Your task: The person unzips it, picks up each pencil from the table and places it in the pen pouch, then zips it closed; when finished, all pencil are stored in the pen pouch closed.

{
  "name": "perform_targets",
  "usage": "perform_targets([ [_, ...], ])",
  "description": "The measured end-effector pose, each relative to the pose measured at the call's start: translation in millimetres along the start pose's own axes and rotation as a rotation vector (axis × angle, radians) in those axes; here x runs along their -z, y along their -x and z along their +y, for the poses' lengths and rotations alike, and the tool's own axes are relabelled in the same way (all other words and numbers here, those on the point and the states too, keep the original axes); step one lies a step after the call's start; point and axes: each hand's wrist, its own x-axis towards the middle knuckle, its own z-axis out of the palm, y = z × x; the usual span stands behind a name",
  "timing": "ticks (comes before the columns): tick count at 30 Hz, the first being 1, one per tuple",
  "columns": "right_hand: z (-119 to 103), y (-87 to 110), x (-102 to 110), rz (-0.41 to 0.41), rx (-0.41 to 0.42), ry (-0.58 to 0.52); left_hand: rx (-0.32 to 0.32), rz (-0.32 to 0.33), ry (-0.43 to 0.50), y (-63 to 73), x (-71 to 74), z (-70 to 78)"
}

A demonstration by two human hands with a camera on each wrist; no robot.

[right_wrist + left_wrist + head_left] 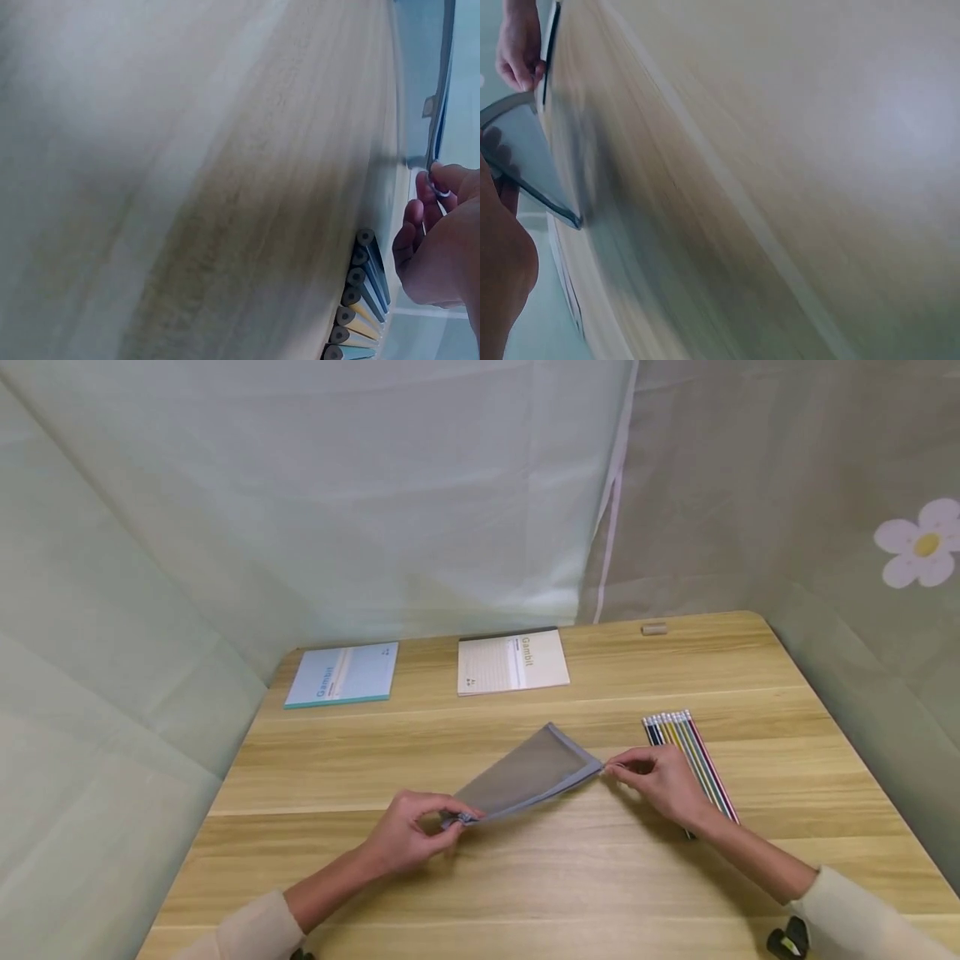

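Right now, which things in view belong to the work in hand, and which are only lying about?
Work in hand: grey pouch, pinched by left hand and right hand.

Apparently just lying about: blue notebook; cream notebook; small brownish piece; pencils, not held.

Pencils (693,741) right of pouch (527,770); notebooks (495,666) behind.

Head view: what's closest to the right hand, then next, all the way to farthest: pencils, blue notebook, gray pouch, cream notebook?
1. Gray pouch: touching, its corner pinched by the right hand.
2. Pencils: right beside the hand, partly hidden behind it.
3. Cream notebook: at the back, left of the hand.
4. Blue notebook: back left, farthest.
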Motion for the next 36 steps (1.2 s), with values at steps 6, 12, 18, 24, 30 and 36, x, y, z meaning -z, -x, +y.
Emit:
perform_targets([
  [6,-2,3.1,-2,-0.016,-0.009,-0.028,0.036,-0.009,-0.060,6.1,10.6,-7.8],
  [12,-2,5.5,-5,-0.037,-0.027,-0.045,0.030,-0.072,-0.173,10.1,19.0,-12.5],
  [18,-1,7.5,-9,-0.034,-0.042,-0.026,-0.033,-0.137,-0.342,16.6,27.9,-19.7],
  [24,0,8.2,-10,-0.018,-0.031,0.000,0.022,-0.142,-0.422,11.4,30.9,-21.7],
  [30,0,8.3,-11,-0.008,-0.031,0.016,0.132,-0.172,-0.443,-11.0,15.8,-12.3],
  [36,-1,8.2,-11,-0.003,-0.018,0.031,0.138,-0.227,-0.500,-32.4,-7.2,-5.2],
])
